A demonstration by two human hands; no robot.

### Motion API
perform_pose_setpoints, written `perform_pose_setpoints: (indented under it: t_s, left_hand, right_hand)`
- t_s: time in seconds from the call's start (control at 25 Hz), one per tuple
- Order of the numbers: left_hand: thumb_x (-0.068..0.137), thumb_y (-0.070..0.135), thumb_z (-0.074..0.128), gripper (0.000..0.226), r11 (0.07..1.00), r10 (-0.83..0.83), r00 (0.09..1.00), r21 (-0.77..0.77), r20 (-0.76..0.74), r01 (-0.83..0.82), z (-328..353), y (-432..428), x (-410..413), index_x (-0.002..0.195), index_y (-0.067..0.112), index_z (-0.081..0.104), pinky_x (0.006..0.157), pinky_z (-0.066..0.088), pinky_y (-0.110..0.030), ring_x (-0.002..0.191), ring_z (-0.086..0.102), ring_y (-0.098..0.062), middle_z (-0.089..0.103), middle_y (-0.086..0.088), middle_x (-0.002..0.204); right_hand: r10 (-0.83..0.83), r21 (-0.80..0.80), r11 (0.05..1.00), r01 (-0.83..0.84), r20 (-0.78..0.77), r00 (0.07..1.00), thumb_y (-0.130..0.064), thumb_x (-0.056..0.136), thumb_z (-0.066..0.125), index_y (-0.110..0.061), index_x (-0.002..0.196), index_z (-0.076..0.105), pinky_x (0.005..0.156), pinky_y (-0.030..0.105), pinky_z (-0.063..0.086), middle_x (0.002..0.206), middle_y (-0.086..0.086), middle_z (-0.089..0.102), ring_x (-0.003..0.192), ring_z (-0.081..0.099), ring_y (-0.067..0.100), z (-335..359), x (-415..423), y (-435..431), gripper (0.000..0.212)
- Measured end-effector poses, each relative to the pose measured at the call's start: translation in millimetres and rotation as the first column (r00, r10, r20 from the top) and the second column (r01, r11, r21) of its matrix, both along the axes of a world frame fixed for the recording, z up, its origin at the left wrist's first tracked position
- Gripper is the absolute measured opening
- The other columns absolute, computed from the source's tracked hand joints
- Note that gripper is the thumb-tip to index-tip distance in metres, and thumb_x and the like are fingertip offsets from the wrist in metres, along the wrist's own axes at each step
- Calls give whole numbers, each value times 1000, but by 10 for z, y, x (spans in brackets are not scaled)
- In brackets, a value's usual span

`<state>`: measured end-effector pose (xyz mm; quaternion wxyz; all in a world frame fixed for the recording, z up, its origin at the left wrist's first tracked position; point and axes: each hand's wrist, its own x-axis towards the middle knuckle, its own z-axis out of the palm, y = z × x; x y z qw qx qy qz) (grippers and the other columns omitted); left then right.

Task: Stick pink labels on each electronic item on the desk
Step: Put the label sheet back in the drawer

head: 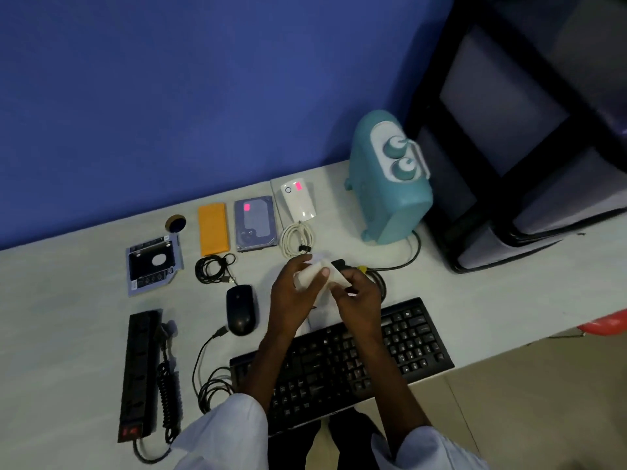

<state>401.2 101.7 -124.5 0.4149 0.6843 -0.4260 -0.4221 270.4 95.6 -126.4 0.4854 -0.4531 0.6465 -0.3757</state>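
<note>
Pink labels are already showing on two items at the back of the desk (68, 283): one on the hard drive (255, 224) and one on the white power bank (299, 199). A white sheet (322, 271), probably the label backing, is being held between both hands above the desk, just beyond the keyboard (342, 361). It is being gripped by the left hand (296, 293) with the thumb laid across it, while its right edge is being pinched by the right hand (358, 296). Whether a label is being lifted at this instant cannot be told; no pink is visible on the sheet.

The peeling step is judged to be in hand. For it to be done well, the sheet should be kept taut by the left hand, a corner should be lifted cleanly by a fingertip, and the sticky side should be kept off the skin. The mouse (241, 310), the keyboard, the power strip (139, 374), the drive caddy (154, 264) and the teal device (390, 184) are showing no label from this angle.
</note>
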Motion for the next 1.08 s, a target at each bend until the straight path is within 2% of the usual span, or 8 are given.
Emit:
perform_pose_setpoints:
  t_s: [0.12,0.2,0.36,0.52,0.6,0.72,0.92,1.08]
  left_hand:
    - [75,76,61,63,976,15,982,215,-188,27,59,-132,-284,121,33,60,67,59,-25,105,66,-14,67,4,119]
    - [71,81,59,69,951,-28,977,296,-214,92,77,-220,-465,117,30,65,71,61,-30,100,70,-16,72,2,111]
    - [86,31,76,24,969,-65,947,206,-314,135,244,-333,-829,108,24,72,70,56,-17,98,67,-12,71,6,105]
    - [83,2,75,33,949,-244,893,95,-377,300,350,-395,-1113,110,22,73,84,54,-22,99,68,-5,74,1,109]
    - [83,-3,72,37,920,-356,884,52,-302,388,351,-401,-1228,108,25,74,96,48,-19,111,63,2,73,10,115]
    - [83,-5,69,45,859,-505,850,-1,-150,511,402,-388,-1440,107,33,73,103,42,-18,119,59,-2,71,17,117]
    - [83,-3,67,78,805,-593,801,-17,-88,594,558,-314,-1866,139,46,46,87,51,-14,107,66,-7,69,9,118]
    - [87,22,72,24,762,-625,750,-36,216,646,739,-285,-2343,110,30,69,84,51,-13,103,65,-3,71,16,105]
  right_hand:
    - [-132,11,991,131,25,991,-4,83,67,-21,98,71,74,38,59,92,-2,74,83,69,14,111,-291,-32,23]
    - [-211,11,978,210,32,977,-3,83,65,-22,96,71,74,36,58,91,-3,75,82,69,13,150,-471,-13,25]
    - [-308,8,951,308,22,951,1,76,55,-18,98,70,75,35,57,90,-4,74,82,68,12,212,-789,45,32]
    - [-475,41,880,473,107,874,0,72,51,-15,106,67,71,28,56,99,1,72,83,67,14,255,-1084,84,40]
    - [-536,46,844,534,84,840,6,79,49,-16,110,64,69,21,53,106,3,70,85,66,14,272,-1244,111,41]
    - [-601,69,799,597,94,794,-1,79,50,-21,108,63,80,35,57,106,0,72,93,68,15,282,-1535,133,38]
    - [-702,132,712,690,188,687,-5,82,51,-15,106,65,77,40,55,92,3,71,84,66,23,298,-2059,109,30]
    - [-688,180,722,668,289,665,3,90,49,-8,111,65,69,30,52,93,5,69,83,64,20,306,-2505,64,28]
